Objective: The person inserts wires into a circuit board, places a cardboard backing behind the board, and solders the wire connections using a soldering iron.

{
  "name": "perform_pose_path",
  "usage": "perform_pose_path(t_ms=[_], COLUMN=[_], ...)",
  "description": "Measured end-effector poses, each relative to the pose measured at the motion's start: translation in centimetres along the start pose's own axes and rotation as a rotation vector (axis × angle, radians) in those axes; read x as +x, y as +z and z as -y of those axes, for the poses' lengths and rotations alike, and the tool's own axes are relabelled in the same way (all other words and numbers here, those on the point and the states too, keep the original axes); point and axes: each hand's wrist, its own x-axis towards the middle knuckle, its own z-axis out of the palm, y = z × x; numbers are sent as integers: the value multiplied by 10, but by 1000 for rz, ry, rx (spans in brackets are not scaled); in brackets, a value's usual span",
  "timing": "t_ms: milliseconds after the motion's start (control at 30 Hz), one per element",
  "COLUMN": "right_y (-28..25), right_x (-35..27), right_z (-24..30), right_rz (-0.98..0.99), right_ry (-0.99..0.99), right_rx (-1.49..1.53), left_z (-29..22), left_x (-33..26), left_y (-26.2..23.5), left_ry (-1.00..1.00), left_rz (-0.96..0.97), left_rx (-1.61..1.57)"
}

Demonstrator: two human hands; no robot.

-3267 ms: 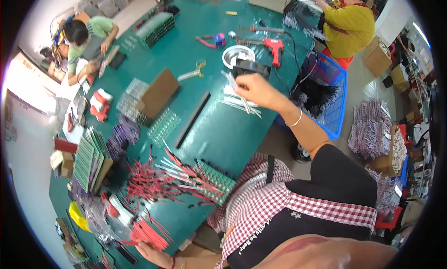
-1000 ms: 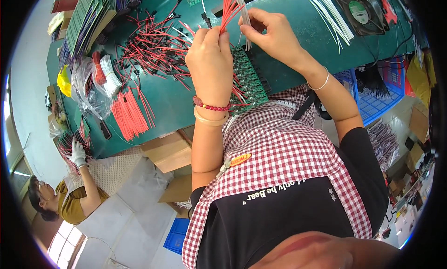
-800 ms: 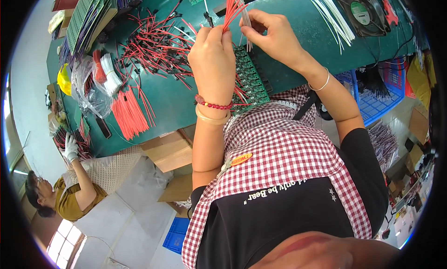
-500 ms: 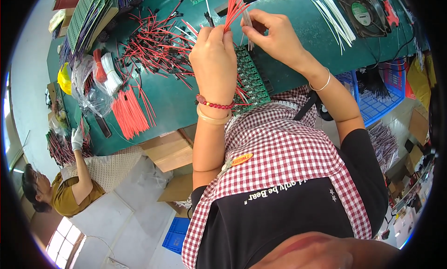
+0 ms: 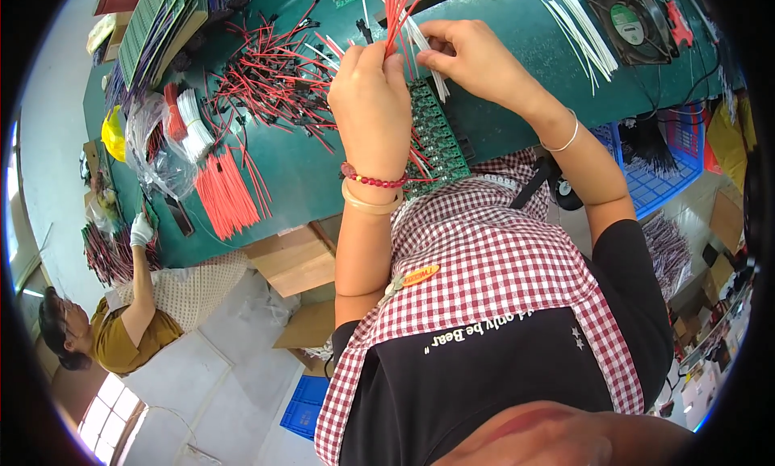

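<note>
My left hand (image 5: 370, 95) is closed round a bunch of red wires (image 5: 394, 12) that fans out above its fingers. Just to its right, my right hand (image 5: 476, 62) has its thumb and fingers pinched together at a bundle of white wires (image 5: 440, 85), which slants down past the fingertips. Some of that bundle is hidden by the fingers. Below both hands lies a panel of green circuit boards (image 5: 440, 139), partly covered by my left wrist. A loose pile of red wires with black connectors (image 5: 270, 83) spreads over the table left of my left hand.
Cut red wires (image 5: 224, 200) and a tied white bundle (image 5: 194, 127) lie at left near a clear plastic bag (image 5: 153, 163). White wires (image 5: 581, 34) and a black fan (image 5: 632, 24) are at right. A co-worker's gloved hand (image 5: 141, 230) works at the far left.
My right hand has shifted slightly right and down. The white wires now slant more, their lower ends farther right. The red bunch has tilted slightly left, and the co-worker's gloved hand has moved a little.
</note>
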Motion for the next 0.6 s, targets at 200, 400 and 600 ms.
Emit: perform_pose_path(t_ms=[200, 400, 600], right_y=[-15, -17, -38], right_x=[7, 19, -7], right_z=[8, -6, -3], right_rz=[76, 145, 39], right_ry=[71, -19, 151], right_rx=[-6, -22, 115], left_z=[-18, -41, -25], left_x=[1, -2, -6], left_y=[-21, -30, -12], left_ry=[-73, -76, 33], left_rz=[7, -71, -40], left_rx=[-331, -327, -117])
